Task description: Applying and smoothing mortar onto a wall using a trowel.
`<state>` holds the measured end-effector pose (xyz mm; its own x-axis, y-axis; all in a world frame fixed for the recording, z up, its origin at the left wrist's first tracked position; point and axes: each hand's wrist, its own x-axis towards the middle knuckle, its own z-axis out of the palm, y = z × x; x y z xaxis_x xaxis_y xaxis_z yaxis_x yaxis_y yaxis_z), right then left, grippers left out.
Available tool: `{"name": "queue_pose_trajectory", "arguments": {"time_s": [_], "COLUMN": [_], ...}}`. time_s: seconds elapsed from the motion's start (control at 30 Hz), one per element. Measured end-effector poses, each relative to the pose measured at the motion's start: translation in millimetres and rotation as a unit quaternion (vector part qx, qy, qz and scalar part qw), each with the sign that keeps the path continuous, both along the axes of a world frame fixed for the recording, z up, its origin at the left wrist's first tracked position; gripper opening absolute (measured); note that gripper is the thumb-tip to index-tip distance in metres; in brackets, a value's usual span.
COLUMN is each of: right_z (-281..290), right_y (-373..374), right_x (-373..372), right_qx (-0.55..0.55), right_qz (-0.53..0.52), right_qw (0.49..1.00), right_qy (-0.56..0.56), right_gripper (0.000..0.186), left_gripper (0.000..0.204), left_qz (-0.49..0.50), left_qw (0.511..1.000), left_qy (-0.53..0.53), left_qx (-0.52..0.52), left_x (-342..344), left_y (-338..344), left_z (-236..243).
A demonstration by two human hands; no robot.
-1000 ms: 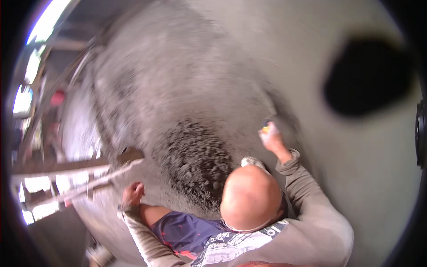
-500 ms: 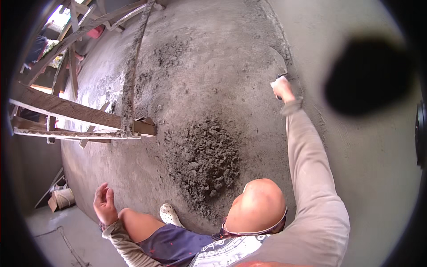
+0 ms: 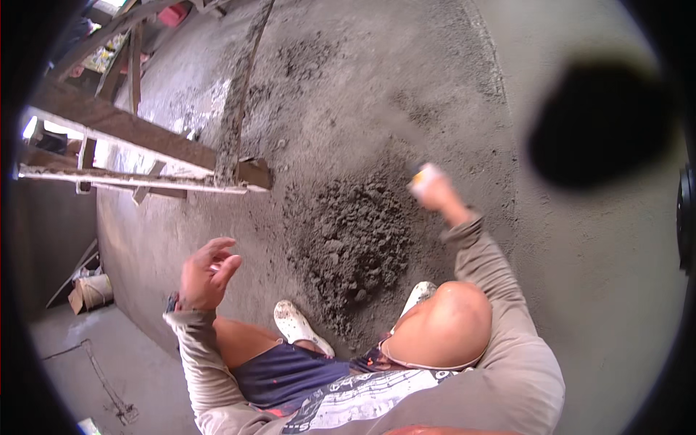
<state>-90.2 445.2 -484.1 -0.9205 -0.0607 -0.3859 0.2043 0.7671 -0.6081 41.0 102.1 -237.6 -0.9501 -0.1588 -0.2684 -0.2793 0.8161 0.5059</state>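
Observation:
My right hand [image 3: 433,188] is closed round the handle of a trowel, whose blade [image 3: 400,122] is smeared by motion as it points up and left over the grey mortar. Just below and left of that hand is a heap of loose, crumbly mortar [image 3: 359,239], in front of my feet. My left hand [image 3: 209,272] hangs in the air left of the heap with fingers loosely bent, thumb apart and nothing in it.
Wooden beams [image 3: 138,134] of a frame jut in from the left, one end near the heap. A stained bucket [image 3: 94,290] stands by the left wall. My white clogs [image 3: 297,322] are beside the heap. Smooth grey surface [image 3: 580,290] lies to the right.
My right hand has drawn the trowel back from the far right edge toward the heap. My left hand has risen and moved right. The view has shifted, and my second clog now shows.

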Motion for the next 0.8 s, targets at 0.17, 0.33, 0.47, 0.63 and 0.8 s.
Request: {"name": "queue_pose_trajectory", "arguments": {"time_s": [0.17,0.33,0.47,0.63,0.8], "right_z": [-63.3,-60.9,-14.3,-47.9,-74.2], "right_y": [61.8,-41.3,23.4,75.7,-22.6], "right_x": [-23.9,81.8,78.8,54.6,130.2], "right_qx": [0.027,-0.063,0.016,0.071,0.025], "right_qz": [-0.168,0.213,0.056,-0.216,-0.015], "right_qw": [0.985,0.975,0.997,0.972,0.999], "right_qy": [-0.018,0.017,0.059,0.055,0.042], "right_gripper": [0.024,0.03,0.034,0.029,0.036], "left_gripper": [0.033,0.036,0.034,0.033,0.038], "left_qz": [-0.056,-0.031,-0.138,-0.261,-0.305], "left_qw": [0.986,0.981,0.971,0.946,0.938], "left_qy": [-0.154,-0.169,-0.187,-0.192,-0.164], "left_qx": [0.016,0.093,0.062,0.015,-0.006], "left_x": [7.4,10.6,-3.0,-15.9,-23.5], "left_y": [-28.8,-48.8,-52.3,-66.1,-69.1], "left_z": [-25.0,-32.1,-38.6,-39.9,-71.9]}}
